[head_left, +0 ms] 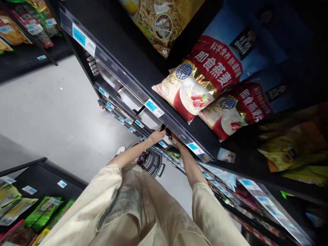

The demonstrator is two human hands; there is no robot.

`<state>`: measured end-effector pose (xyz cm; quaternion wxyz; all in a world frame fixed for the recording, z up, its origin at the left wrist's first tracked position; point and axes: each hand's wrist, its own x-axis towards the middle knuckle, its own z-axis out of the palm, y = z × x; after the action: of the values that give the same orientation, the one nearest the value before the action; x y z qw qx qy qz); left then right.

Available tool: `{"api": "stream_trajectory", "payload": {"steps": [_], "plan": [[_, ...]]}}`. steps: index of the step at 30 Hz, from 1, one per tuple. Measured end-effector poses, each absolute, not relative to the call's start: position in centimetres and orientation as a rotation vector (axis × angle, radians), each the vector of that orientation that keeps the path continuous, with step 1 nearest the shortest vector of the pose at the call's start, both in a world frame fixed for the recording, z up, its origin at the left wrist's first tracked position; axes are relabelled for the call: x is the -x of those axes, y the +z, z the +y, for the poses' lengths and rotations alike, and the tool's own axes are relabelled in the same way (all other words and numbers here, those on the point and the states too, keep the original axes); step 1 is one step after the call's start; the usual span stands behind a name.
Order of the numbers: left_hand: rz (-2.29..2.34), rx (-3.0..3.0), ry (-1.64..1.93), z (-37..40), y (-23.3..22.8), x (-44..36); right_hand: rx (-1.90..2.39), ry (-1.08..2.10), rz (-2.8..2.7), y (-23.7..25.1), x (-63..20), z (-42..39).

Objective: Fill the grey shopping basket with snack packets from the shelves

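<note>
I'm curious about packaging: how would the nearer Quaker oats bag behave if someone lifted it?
The oats bag is probably floppy, judging by its creased, pillow-like lower edge. Its shiny film may feel slightly slippery. It looks plump, so its contents might shift and sag.

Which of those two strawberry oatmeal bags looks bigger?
The left-hand bag, closer to the middle of the picture. Its red bowl and white writing look larger and brighter than those on the right-hand bag.

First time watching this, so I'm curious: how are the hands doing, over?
Left hand and right hand close together at a dark item; grips unclear. Too small to identify. Shelf edge close by, partly blocking the view.
</note>
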<state>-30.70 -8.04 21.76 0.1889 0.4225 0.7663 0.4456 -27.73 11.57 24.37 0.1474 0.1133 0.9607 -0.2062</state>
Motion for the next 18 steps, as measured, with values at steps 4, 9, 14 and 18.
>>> {"api": "stream_trajectory", "payload": {"steps": [4, 9, 14, 18], "plan": [[2.141, -1.172, 1.231, -7.5, 21.5, 30.8, -0.251, -0.572, 2.641, 24.6, 26.9, 11.5], [2.107, -1.149, 1.295, -7.4, 21.1, 30.5, -0.199, -0.514, 2.636, 24.9, 24.6, 9.1], [2.140, -1.229, 1.183, -7.6, 21.2, 30.5, -0.260, -0.380, 2.646, 24.9, 24.2, 6.9], [2.294, -1.441, 0.741, -7.5, 22.1, 30.7, -0.383, -0.282, 2.572, 24.6, 26.9, 6.6]]}}
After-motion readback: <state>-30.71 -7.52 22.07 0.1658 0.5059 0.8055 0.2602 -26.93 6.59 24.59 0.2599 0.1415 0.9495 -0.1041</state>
